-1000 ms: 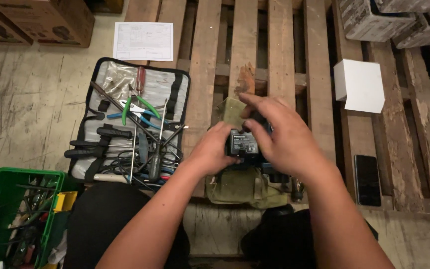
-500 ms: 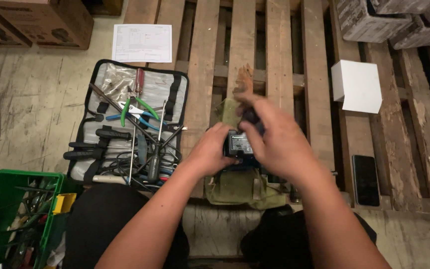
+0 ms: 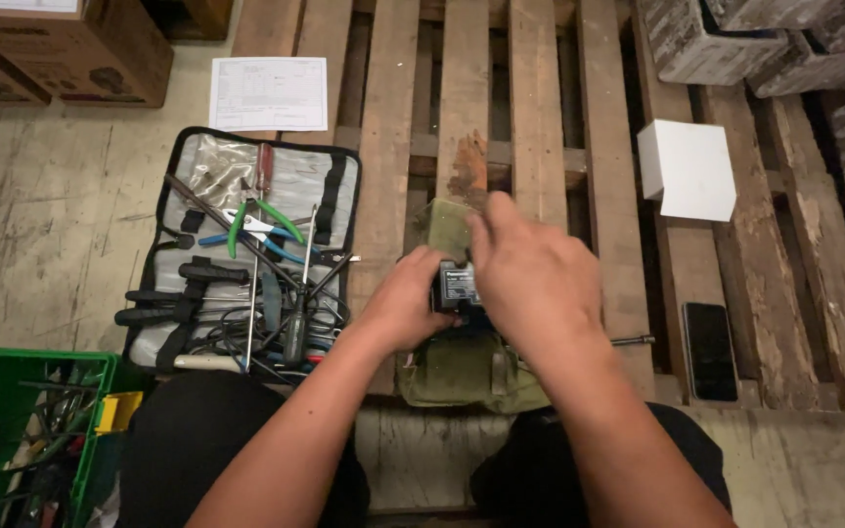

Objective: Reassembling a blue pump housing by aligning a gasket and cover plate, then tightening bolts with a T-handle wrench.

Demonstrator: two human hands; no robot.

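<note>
A small dark box-shaped device (image 3: 457, 286) with a pale label is held between both hands above an olive-green pouch (image 3: 466, 372) lying on a wooden pallet (image 3: 383, 117). My left hand (image 3: 410, 305) grips the device from its left side. My right hand (image 3: 530, 274) covers its top and right side, fingers curled over it. Most of the device is hidden under my right hand. A greenish flat piece (image 3: 447, 227) shows just beyond the fingers.
An open black tool roll (image 3: 246, 254) with pliers and screwdrivers lies left of the pallet. Green crate (image 3: 12, 430) of tools at bottom left. White box (image 3: 687, 168) and dark phone (image 3: 711, 350) sit to the right. Paper sheet (image 3: 271, 93), cardboard boxes (image 3: 61, 49), grey blocks (image 3: 735, 39) beyond.
My right hand has shifted a little left and further over the device, covering more of it. The left hand keeps its grip in the same place.
</note>
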